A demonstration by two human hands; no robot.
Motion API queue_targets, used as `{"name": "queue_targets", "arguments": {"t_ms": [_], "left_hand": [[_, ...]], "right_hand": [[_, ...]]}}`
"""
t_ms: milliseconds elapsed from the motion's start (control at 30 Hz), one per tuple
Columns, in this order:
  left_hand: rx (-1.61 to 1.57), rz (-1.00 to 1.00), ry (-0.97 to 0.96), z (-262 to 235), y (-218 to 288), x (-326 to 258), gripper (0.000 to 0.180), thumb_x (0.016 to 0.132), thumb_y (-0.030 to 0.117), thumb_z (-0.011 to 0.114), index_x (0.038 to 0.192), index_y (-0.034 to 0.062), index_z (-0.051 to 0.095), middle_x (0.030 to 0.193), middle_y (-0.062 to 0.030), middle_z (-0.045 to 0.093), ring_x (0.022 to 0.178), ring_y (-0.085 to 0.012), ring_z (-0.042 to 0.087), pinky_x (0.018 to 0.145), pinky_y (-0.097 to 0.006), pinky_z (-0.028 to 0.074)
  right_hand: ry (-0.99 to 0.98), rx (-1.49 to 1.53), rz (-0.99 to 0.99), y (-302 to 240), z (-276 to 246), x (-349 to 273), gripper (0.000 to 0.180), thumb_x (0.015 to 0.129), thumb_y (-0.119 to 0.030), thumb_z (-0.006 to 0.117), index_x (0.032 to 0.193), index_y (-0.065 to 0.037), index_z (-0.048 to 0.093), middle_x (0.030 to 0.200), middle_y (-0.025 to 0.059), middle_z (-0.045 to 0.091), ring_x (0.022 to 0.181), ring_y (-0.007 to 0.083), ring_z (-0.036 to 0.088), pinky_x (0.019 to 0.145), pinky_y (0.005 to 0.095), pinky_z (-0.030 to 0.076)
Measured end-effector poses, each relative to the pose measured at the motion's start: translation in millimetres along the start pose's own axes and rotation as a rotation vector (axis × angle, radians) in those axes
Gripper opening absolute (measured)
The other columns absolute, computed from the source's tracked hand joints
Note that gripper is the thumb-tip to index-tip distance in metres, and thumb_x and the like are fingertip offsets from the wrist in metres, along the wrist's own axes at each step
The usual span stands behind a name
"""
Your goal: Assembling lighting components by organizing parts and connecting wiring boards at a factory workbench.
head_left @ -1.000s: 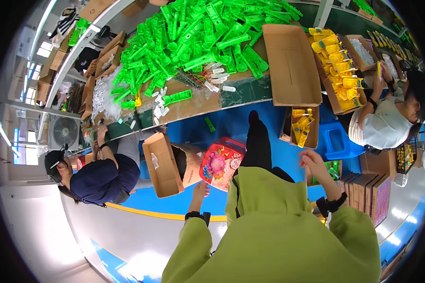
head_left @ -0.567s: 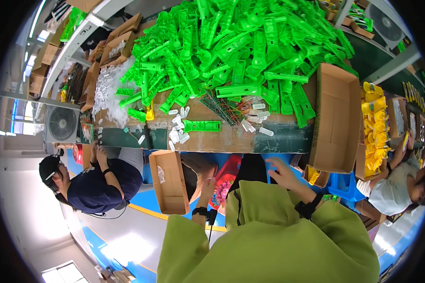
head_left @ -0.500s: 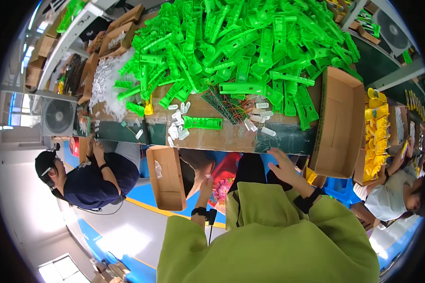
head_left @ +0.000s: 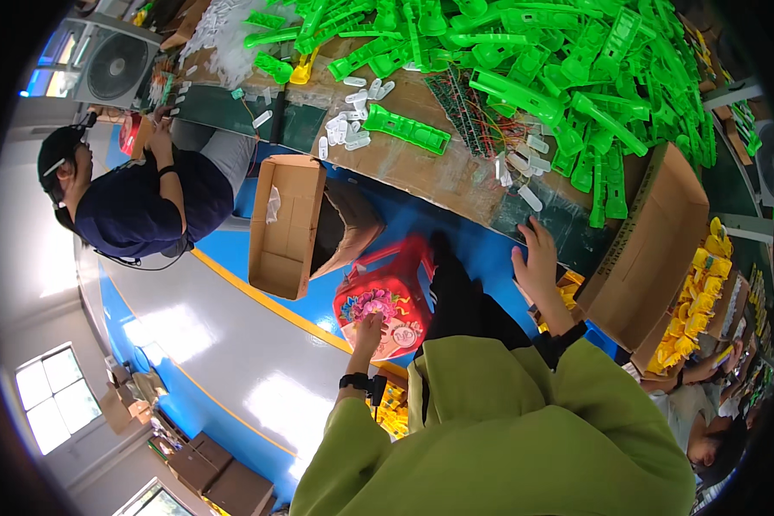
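My left hand [head_left: 369,334] is over the red stool [head_left: 404,277], which has a flower print on its seat. Its fingers are pinched together, and whatever they may hold is too small to make out. At the table's front edge my right hand [head_left: 537,265] has its fingers apart and nothing in it. Close beyond it lie small white plastic pieces [head_left: 531,198]. A single green plastic housing [head_left: 406,131] rests on the table beside another cluster of white pieces [head_left: 346,129]. Between the clusters are thin circuit boards [head_left: 456,107] with coloured wires.
A large heap of green housings [head_left: 525,96] covers the far table. An open cardboard box [head_left: 649,241] stands at the right, with yellow parts [head_left: 688,301] beyond. Another open box [head_left: 282,232] is left of the stool. A person [head_left: 138,193] sits at the left.
The view has turned left and down, showing more of the stool and floor. My left hand stays low over the stool, its fingers pinched. My right hand remains by the table edge, fingers spread.
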State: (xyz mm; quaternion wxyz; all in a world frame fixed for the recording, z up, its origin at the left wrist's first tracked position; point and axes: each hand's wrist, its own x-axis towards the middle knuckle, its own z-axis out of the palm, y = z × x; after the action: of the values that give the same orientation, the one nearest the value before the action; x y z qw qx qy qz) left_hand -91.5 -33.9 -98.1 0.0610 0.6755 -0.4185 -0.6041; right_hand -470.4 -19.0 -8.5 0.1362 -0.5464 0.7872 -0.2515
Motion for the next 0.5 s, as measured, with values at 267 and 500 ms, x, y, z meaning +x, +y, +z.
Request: {"name": "queue_targets", "arguments": {"t_ms": [267, 500], "left_hand": [[-0.078, 0.007, -0.058, 48.5, 9.1, 113.4, 0.038, 0.082, 0.035, 0.049, 0.091, -0.0012, 0.055, 0.072, -0.0115, 0.06, 0.063, -0.0166, 0.059, 0.053, -0.028, 0.046], [0.74, 0.517, 0.031, 121.5, 19.1, 314.7, 0.028, 0.083, 0.024, 0.04, 0.092, 0.0029, 0.056, 0.086, -0.0197, 0.06, 0.072, -0.0332, 0.06, 0.062, -0.04, 0.049]], "right_hand": [[0.207, -0.055, -0.028, 23.2, 15.1, -3.5, 0.029, 0.076, -0.011, 0.051, 0.103, -0.002, 0.048, 0.107, 0.0173, 0.046, 0.096, 0.0347, 0.043, 0.084, 0.0413, 0.033], [0.39, -0.253, -0.002, 31.5, 29.6, -8.9, 0.023, 0.074, -0.008, 0.05, 0.093, 0.001, 0.056, 0.098, 0.016, 0.053, 0.09, 0.0311, 0.049, 0.079, 0.0365, 0.039]]}}
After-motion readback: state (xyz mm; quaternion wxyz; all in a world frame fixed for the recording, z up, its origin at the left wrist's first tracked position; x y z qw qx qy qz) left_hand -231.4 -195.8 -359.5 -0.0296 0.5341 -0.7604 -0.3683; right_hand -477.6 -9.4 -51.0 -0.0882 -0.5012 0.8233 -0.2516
